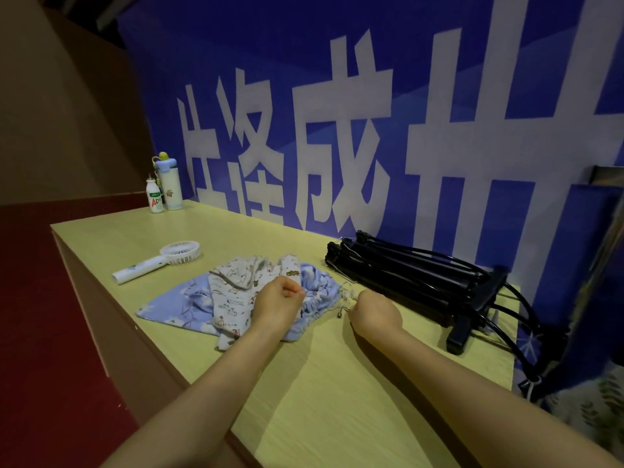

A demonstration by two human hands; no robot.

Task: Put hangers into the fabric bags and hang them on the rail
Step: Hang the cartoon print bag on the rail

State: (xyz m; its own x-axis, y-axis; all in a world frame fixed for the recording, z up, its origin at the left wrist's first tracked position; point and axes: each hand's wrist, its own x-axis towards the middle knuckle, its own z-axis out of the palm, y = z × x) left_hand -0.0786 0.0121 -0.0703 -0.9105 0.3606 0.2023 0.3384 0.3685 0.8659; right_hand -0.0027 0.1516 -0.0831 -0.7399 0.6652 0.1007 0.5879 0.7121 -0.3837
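Fabric bags mid-table (337, 383): blue drawstring bag (169, 305) flat, cartoon-print bag (229, 285) on top. Left hand (277, 305) pinches blue bag's gathered mouth. Right hand (374, 310) clenched on drawstring (346, 292). Black hanger stack (422, 282) at 2 o'clock from hands; handheld fan (158, 261) at 10 o'clock.

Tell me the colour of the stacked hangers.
The hangers are black; the head view shows them.
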